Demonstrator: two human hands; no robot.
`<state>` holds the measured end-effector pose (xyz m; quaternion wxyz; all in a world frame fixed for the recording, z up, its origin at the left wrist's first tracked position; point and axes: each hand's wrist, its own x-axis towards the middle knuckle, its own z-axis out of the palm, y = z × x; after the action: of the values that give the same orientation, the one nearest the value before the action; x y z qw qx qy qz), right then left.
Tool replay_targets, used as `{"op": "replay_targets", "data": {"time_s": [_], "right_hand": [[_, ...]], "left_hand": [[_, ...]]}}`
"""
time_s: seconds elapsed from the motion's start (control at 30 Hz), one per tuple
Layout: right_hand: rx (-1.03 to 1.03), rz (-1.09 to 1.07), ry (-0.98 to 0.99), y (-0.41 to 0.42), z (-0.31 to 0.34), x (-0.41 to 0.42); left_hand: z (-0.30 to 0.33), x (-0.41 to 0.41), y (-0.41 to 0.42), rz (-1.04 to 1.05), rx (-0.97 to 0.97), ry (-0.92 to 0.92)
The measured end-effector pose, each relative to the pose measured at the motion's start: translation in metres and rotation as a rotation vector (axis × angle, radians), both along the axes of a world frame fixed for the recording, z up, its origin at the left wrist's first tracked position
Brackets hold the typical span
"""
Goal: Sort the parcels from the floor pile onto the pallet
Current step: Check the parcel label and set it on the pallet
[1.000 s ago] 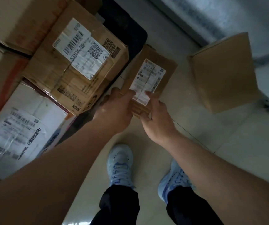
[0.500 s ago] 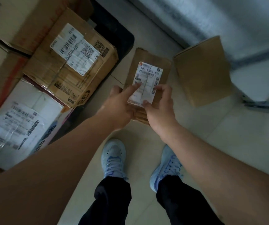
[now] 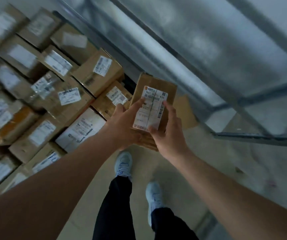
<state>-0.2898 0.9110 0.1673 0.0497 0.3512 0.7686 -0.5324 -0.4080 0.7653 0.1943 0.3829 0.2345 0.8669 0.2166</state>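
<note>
I see first the stack of cardboard boxes [image 3: 40,94], which fills the left half of the view; most of them are brown with white labels, one is white, and many are blurred. I take this stack as my landmark. To the right of the stack and above it runs a grey metal wall [image 3: 182,40] with a metal frame [image 3: 253,135] at its foot. Right of the stack and lower is the pale floor [image 3: 217,170], where two light blue shoes [image 3: 123,163] stand under dark trousers. At the right edge of the stack, held in the air above the floor, is the parcel [image 3: 156,85], a flat brown carton with a white shipping label [image 3: 150,108] facing me. The left hand [image 3: 123,125] grips the parcel on the side nearer to the stack, the forefinger stretched onto the label. The right hand [image 3: 168,134] grips the far side, thumb on the lower label corner, fingers curled around the edge.
</note>
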Motion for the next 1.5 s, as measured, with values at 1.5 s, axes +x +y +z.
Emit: {"op": "replay_targets", "data": {"time_s": [1.5], "right_hand": [[-0.045, 0.799, -0.020, -0.695, 0.103, 0.127]], "left_hand": [[0.088, 0.253, -0.743, 0.735, 0.059, 0.108]]}}
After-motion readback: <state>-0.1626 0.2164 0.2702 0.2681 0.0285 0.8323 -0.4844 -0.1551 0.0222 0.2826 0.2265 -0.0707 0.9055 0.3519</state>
